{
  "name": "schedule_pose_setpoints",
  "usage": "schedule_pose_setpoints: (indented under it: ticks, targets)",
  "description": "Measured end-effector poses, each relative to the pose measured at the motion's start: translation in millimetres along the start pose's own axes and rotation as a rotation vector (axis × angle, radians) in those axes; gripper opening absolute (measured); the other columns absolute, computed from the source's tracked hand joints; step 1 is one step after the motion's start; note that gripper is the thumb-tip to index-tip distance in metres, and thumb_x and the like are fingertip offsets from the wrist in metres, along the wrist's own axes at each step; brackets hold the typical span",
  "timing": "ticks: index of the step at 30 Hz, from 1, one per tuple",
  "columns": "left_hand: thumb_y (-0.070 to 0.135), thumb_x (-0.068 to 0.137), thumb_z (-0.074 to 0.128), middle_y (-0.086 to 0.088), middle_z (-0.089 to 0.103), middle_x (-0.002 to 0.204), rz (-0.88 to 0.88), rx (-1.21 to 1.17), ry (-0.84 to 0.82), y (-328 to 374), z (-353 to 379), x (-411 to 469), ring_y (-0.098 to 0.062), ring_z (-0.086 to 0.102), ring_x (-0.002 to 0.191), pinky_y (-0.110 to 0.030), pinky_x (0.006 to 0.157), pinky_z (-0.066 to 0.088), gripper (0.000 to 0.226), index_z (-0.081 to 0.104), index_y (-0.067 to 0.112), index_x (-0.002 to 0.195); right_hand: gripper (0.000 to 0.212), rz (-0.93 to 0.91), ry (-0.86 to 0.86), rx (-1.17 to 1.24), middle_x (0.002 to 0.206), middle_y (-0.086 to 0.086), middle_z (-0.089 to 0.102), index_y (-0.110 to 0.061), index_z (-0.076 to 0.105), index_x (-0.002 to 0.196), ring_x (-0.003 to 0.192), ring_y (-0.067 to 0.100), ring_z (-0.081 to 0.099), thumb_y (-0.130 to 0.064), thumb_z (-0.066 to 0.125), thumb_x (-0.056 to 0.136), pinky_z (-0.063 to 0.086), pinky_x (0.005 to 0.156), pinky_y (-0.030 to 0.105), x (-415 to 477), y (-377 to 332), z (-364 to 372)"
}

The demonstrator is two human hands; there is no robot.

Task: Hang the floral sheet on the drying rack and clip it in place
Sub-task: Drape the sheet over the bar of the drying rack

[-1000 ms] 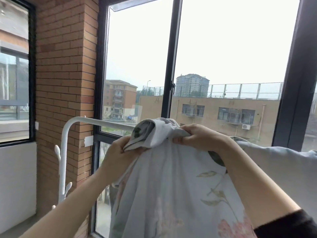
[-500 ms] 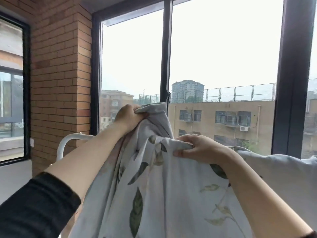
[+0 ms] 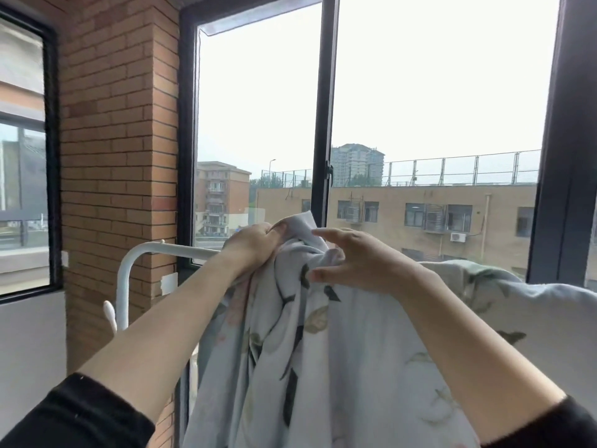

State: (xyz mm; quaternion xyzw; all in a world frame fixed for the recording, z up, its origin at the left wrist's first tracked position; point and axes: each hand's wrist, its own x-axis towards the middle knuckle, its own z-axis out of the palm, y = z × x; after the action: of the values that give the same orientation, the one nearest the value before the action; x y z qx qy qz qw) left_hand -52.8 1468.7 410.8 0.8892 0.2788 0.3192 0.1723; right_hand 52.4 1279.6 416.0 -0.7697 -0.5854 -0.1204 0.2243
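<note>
The floral sheet (image 3: 339, 357), pale blue with dark leaves and pink flowers, hangs bunched in front of me and drapes over the rack to the right. My left hand (image 3: 255, 244) grips a bunched corner of it above the white drying rack (image 3: 135, 266). My right hand (image 3: 358, 263) hovers just right of that corner with index finger and thumb spread around a fold; whether it touches the cloth is unclear. The rack's top bar shows only at the left; the sheet hides the rest. No clip is in view.
A large dark-framed window (image 3: 319, 124) stands right behind the rack. A brick pillar (image 3: 119, 140) rises at the left, with a smaller window (image 3: 22, 156) beyond it. White hooks (image 3: 109, 313) stick out from the rack's left post.
My left hand has come down and to the right with the sheet's corner, close to the rack bar. My right hand has let go of its fold and spread its fingers.
</note>
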Motion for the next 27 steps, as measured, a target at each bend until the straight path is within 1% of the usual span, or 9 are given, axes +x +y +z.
schedule_pose_setpoints:
  ticks: [4,7,9,12,14,17,20,23,27]
  targets:
    - [0.051,0.097,0.034,-0.010,0.052,0.131,0.028,-0.007,0.068,5.0,6.3,-5.9,-0.029,0.052,0.116,-0.037,0.099,0.041,0.049,0.055,0.017,0.125,0.071,0.046,-0.166,0.232,0.145,-0.008,0.047,-0.040,0.035,0.146,0.129,0.010,0.046,-0.039,0.069,0.084,0.040,0.105,0.027,18.7,-6.0,11.7]
    - [0.035,0.093,0.053,-0.003,0.044,0.124,0.156,-0.316,0.370,-9.7,16.4,-33.4,-0.020,0.051,0.110,-0.032,0.096,0.044,0.036,0.050,0.018,0.125,0.056,0.067,-0.243,0.222,0.126,-0.007,0.060,-0.037,0.048,0.139,0.110,0.010,0.058,-0.034,0.066,0.086,0.049,0.094,0.025,24.5,-2.2,8.7]
    - [0.042,0.087,0.058,0.005,0.046,0.119,0.180,-0.480,0.566,-28.9,28.9,-63.7,-0.013,0.049,0.110,-0.030,0.094,0.043,0.039,0.049,0.024,0.121,0.052,0.065,-0.249,0.192,0.124,-0.007,0.060,-0.032,0.051,0.137,0.109,0.010,0.058,-0.034,0.065,0.087,0.048,0.094,0.026,27.4,-0.2,9.2]
    - [0.065,0.070,0.063,0.010,0.053,0.118,0.068,-0.602,0.426,-64.7,51.8,-99.5,-0.007,0.052,0.111,-0.027,0.092,0.042,0.059,0.047,0.033,0.117,0.053,0.073,-0.247,0.205,0.127,-0.006,0.060,-0.027,0.051,0.137,0.111,0.011,0.057,-0.034,0.065,0.087,0.047,0.096,0.027,32.2,3.7,13.1]
    - [0.069,0.062,0.070,0.009,0.063,0.104,-0.040,-0.711,0.227,-76.2,62.0,-110.3,-0.009,0.063,0.096,-0.022,0.077,0.049,0.063,0.052,0.030,0.108,0.053,0.072,-0.251,0.215,0.126,-0.006,0.060,-0.026,0.052,0.136,0.111,0.011,0.058,-0.035,0.066,0.085,0.047,0.097,0.029,35.5,4.7,15.1]
    - [0.065,0.064,0.073,0.010,0.068,0.083,-0.093,-0.647,0.148,-80.6,72.9,-111.1,-0.005,0.065,0.074,-0.011,0.060,0.043,0.054,0.057,0.026,0.097,0.052,0.055,-0.247,0.223,0.121,-0.007,0.063,-0.027,0.055,0.133,0.108,0.011,0.060,-0.037,0.066,0.083,0.049,0.098,0.035,37.8,4.8,16.7]
    - [0.074,0.062,0.067,0.011,0.049,0.051,-0.104,-0.601,0.087,-77.6,72.8,-109.2,-0.009,0.044,0.043,-0.022,0.049,0.030,0.059,0.049,0.018,0.058,0.046,0.040,-0.233,0.236,0.119,-0.006,0.065,-0.028,0.059,0.129,0.107,0.013,0.061,-0.034,0.067,0.084,0.050,0.098,0.038,36.2,5.6,16.1]
    - [0.066,0.064,0.072,-0.004,0.052,0.057,-0.053,-0.677,0.103,-71.5,57.3,-113.7,-0.015,0.048,0.053,-0.029,0.058,0.036,0.068,0.059,-0.001,0.062,0.042,0.038,-0.208,0.274,0.118,-0.005,0.066,-0.026,0.062,0.127,0.107,0.014,0.063,-0.031,0.068,0.086,0.051,0.097,0.037,31.2,9.1,12.7]
    - [0.026,0.079,0.076,-0.006,0.075,0.083,0.011,-0.588,0.324,-58.1,-5.9,-109.1,-0.019,0.069,0.078,-0.030,0.073,0.052,0.007,0.075,0.020,0.078,0.035,0.009,-0.183,0.316,0.110,-0.009,0.069,-0.028,0.065,0.122,0.101,0.013,0.064,-0.034,0.068,0.087,0.050,0.090,0.029,24.0,9.6,7.7]
